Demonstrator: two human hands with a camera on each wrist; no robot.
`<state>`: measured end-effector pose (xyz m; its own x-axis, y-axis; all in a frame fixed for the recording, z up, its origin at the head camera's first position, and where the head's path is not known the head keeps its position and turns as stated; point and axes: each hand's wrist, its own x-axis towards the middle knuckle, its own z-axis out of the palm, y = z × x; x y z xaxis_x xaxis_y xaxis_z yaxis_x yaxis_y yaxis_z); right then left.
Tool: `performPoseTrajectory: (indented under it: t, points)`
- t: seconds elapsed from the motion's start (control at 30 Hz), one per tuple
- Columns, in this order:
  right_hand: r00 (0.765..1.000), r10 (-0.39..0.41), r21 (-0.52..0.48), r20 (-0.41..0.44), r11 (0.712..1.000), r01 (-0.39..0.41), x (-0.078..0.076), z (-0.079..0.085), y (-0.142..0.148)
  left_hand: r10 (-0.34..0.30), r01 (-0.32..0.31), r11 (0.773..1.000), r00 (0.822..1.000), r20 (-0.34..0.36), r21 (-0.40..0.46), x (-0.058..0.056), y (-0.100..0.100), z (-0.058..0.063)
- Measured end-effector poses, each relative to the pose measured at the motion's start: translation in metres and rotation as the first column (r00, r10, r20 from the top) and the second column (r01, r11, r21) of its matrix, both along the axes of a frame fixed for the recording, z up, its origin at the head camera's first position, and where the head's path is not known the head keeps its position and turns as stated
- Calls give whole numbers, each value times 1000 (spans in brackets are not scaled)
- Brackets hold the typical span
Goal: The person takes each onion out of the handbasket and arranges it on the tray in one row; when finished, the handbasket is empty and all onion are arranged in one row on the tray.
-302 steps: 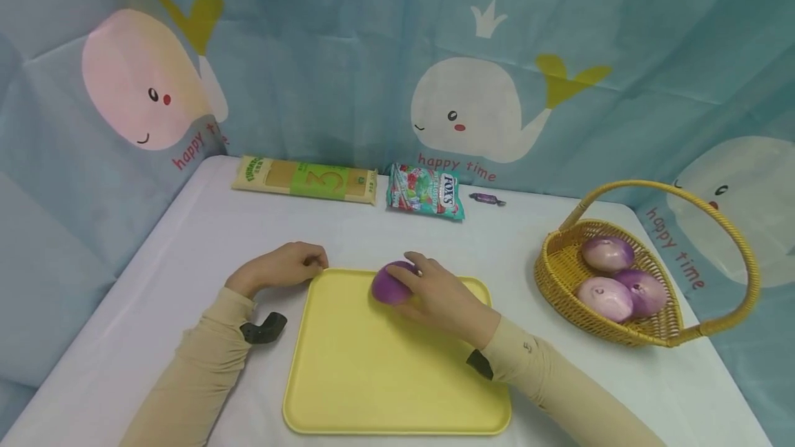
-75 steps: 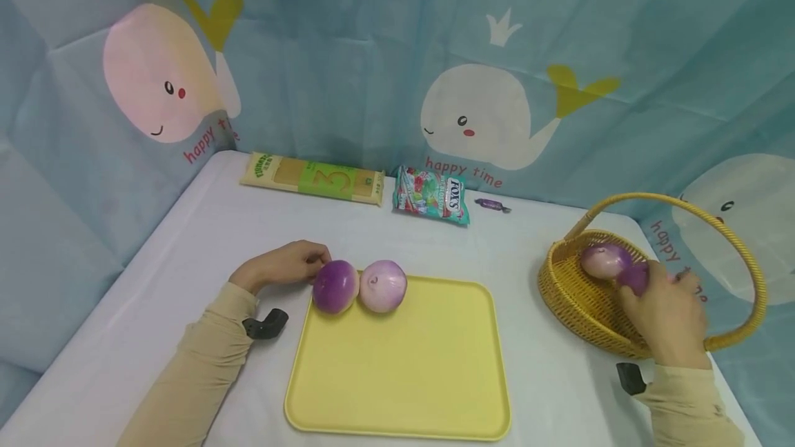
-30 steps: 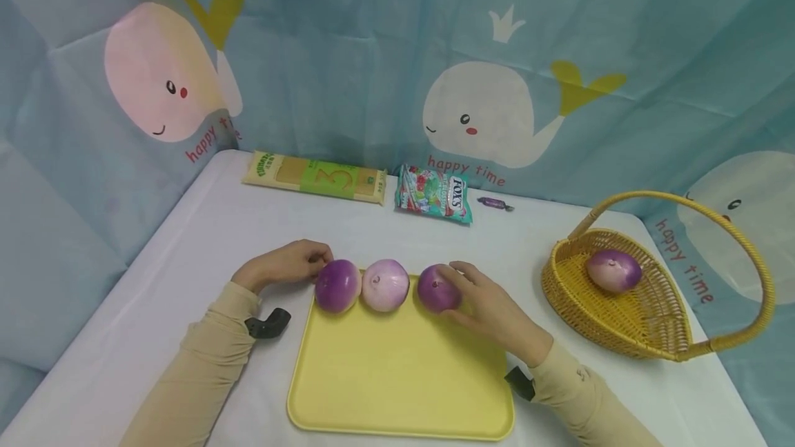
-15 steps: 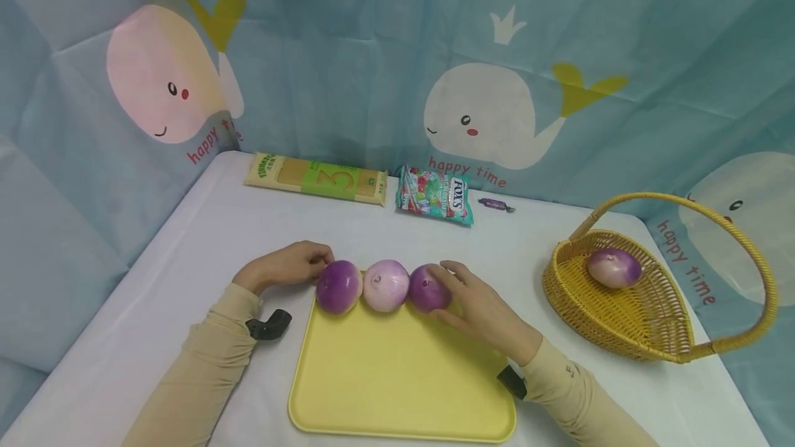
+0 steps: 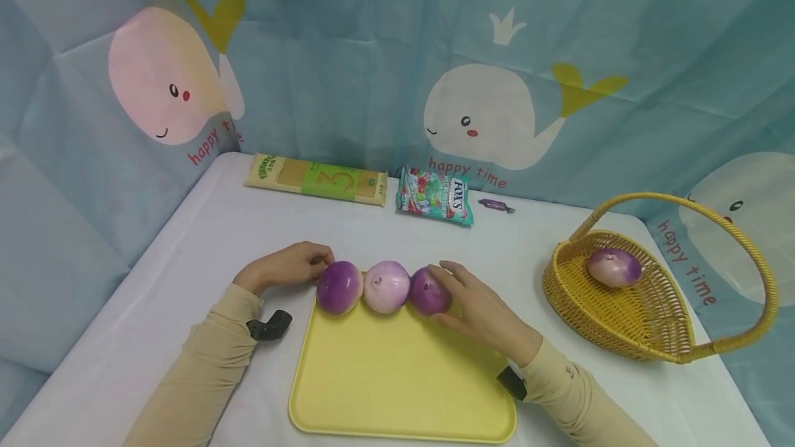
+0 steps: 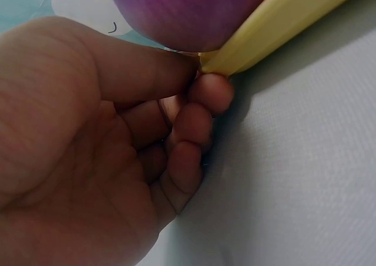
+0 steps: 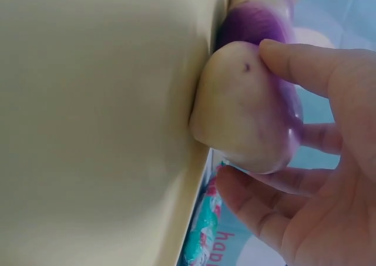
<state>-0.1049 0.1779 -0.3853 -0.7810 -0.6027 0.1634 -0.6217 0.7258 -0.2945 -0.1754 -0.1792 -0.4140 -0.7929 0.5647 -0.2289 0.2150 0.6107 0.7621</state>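
Three purple-and-white onions stand in a row along the far edge of the yellow tray (image 5: 397, 378): a dark purple left onion (image 5: 339, 287), a paler middle onion (image 5: 386, 287) and a purple right onion (image 5: 430, 291). My right hand (image 5: 481, 309) holds the right onion, thumb on its near side and fingers round the far side; the right wrist view shows the same onion (image 7: 244, 110) beside its neighbour. At the tray's far left corner, my left hand (image 5: 287, 266) pinches the rim between thumb and forefinger, as the left wrist view shows, just below the left onion (image 6: 182, 10).
A yellow wicker basket (image 5: 562, 302) with a tall handle stands at the right, one onion (image 5: 614, 267) inside. Along the back lie a noodle packet (image 5: 317, 179), a FOX'S candy bag (image 5: 434, 196) and a purple wrapped candy (image 5: 496, 205). A whale-print curtain (image 5: 348, 88) hangs behind.
Over ten seconds my right hand has brought two more onions from basket to tray. In the last second it slid the right onion leftward to the middle one. My left hand stayed at the corner.
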Motion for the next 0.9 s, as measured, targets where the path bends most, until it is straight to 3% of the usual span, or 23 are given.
performPoseTrajectory:
  t: [0.53,0.9]
  points:
    - [1000,17,-51,-19,999,-18,-1,-3,-1,18,-17,1000,1000,15,-16,0,0,0]
    - [1000,17,-14,-16,1000,-17,-1,-3,-2,7,-7,1000,1000,4,-12,0,0,-1]
